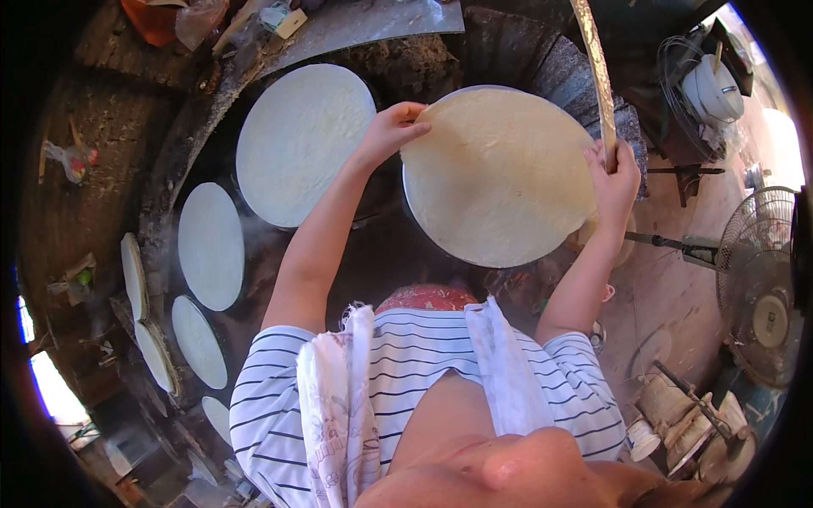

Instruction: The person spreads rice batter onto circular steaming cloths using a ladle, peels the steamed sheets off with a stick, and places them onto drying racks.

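A large, thin, pale-yellow pancake sheet [500, 173] lies over a round griddle, whose pale rim [428, 224] shows along the lower left. At the sheet's upper left edge, my left hand [394, 135] is closed, with thumb and fingertips pinching it. My right hand [614, 178] is wrapped round the lower end of a long, flat wooden stick [597, 68] that points up and away. Its fingers are also at the sheet's right edge, though whether they grip that too is hard to tell. Left of my left hand is another round griddle with a whitish layer [305, 144].
Several more whitish discs [211, 245] curve down the left side, with light steam around them. A standing fan [762, 288] is at the right. A white pot [713, 89] with coiled wire stands at the upper right. Wooden tools [677, 415] lie at the lower right.
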### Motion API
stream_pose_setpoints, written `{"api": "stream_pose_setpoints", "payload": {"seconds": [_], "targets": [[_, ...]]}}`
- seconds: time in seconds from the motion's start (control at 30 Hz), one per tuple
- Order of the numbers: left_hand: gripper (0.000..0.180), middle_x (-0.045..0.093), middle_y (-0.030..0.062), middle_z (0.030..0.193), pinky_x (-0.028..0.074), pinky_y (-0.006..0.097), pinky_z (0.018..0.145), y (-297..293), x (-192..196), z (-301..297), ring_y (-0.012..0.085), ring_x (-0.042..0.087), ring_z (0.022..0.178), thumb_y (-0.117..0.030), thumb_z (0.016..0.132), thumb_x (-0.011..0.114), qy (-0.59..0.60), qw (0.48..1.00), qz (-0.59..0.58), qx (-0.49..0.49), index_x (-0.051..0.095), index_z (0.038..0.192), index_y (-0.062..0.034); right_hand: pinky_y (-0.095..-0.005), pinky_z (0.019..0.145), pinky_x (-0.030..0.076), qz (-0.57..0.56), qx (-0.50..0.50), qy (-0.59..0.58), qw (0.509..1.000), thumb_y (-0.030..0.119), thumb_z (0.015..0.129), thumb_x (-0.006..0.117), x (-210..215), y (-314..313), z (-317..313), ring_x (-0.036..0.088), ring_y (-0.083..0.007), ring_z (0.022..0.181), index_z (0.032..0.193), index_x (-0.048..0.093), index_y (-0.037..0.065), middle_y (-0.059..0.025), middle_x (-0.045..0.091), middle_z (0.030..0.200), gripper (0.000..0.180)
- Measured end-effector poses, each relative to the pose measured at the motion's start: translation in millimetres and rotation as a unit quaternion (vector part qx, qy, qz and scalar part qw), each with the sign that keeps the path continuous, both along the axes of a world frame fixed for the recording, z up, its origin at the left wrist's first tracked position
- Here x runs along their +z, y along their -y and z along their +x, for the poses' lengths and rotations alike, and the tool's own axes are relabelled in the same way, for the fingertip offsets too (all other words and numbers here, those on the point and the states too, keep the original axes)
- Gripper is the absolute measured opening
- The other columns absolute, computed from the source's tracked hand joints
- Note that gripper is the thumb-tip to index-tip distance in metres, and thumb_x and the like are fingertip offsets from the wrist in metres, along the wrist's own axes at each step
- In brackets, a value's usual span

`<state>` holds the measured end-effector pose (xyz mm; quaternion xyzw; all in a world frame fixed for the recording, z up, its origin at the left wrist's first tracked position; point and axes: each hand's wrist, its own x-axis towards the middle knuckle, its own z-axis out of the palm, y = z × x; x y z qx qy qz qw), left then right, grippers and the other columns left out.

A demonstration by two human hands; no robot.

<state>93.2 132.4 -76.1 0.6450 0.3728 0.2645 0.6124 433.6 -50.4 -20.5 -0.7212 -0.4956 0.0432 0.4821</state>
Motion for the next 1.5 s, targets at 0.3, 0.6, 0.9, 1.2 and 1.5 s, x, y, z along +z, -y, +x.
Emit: {"api": "stream_pose_setpoints", "payload": {"seconds": [0.3, 0.6, 0.9, 1.2, 1.5], "targets": [[0.009, 0.066, 0.008, 0.093, 0.049, 0.027, 0.078, 145, 80, -25, 0.017, 0.062, 0.087, 0.003, 0.082, 0.068, 0.023, 0.937, 0.305, 0.171, 0.064, 0.09, -0.0001, -0.0228, 0.068, 0.044, 0.081, 0.12, -0.072, 0.987, -0.002, 0.076, 0.074, 42, 52, 7, 0.053, -0.0078, 0.073, 0.094, 0.063, 0.001, 0.0, 0.061, 0.085, 0.021], [0.012, 0.065, 0.0069, 0.093, 0.052, 0.034, 0.072, 310, 172, -267, 0.0254, 0.065, 0.086, -0.004, 0.081, 0.07, -0.002, 0.887, 0.391, 0.244, 0.063, 0.091, -0.0081, -0.0291, 0.074, 0.043, -0.064, 0.417, 0.046, 0.905, 0.013, 0.081, 0.077, 107, 32, -121, 0.047, -0.0146, 0.075, 0.084, 0.046, 0.007, -0.0017, 0.046, 0.081, 0.031], [0.012, 0.066, 0.0099, 0.079, 0.05, 0.031, 0.067, 420, 206, -616, 0.0208, 0.066, 0.072, -0.013, 0.085, 0.066, -0.136, 0.79, 0.276, 0.53, 0.065, 0.091, -0.0029, -0.0184, 0.053, 0.032, -0.121, 0.645, -0.183, 0.732, 0.003, 0.079, 0.073, 113, -27, -667, 0.039, -0.003, 0.059, 0.075, 0.045, 0.012, 0.0073, 0.041, 0.068, 0.03], [0.017, 0.069, 0.0093, 0.08, 0.051, 0.032, 0.066, 342, 282, -976, 0.0205, 0.067, 0.071, -0.022, 0.085, 0.068, -0.351, 0.562, 0.421, 0.62, 0.068, 0.09, -0.0066, -0.0216, 0.049, 0.04, 0.006, 0.716, -0.213, 0.665, 0.005, 0.084, 0.069, 159, -158, -1121, 0.061, -0.0096, 0.066, 0.08, 0.053, 0.007, -0.0002, 0.058, 0.07, 0.017], [0.015, 0.067, 0.0106, 0.092, 0.054, 0.039, 0.073, 226, 141, -1125, 0.0311, 0.065, 0.092, -0.009, 0.085, 0.052, -0.566, 0.44, 0.393, 0.576, 0.063, 0.094, -0.0122, -0.0325, 0.081, 0.051, -0.136, 0.737, -0.308, 0.586, -0.01, 0.068, 0.041, 81, -275, -1301, 0.067, -0.0216, 0.099, 0.093, 0.066, 0.0, -0.014, 0.07, 0.105, 0.036]]}}
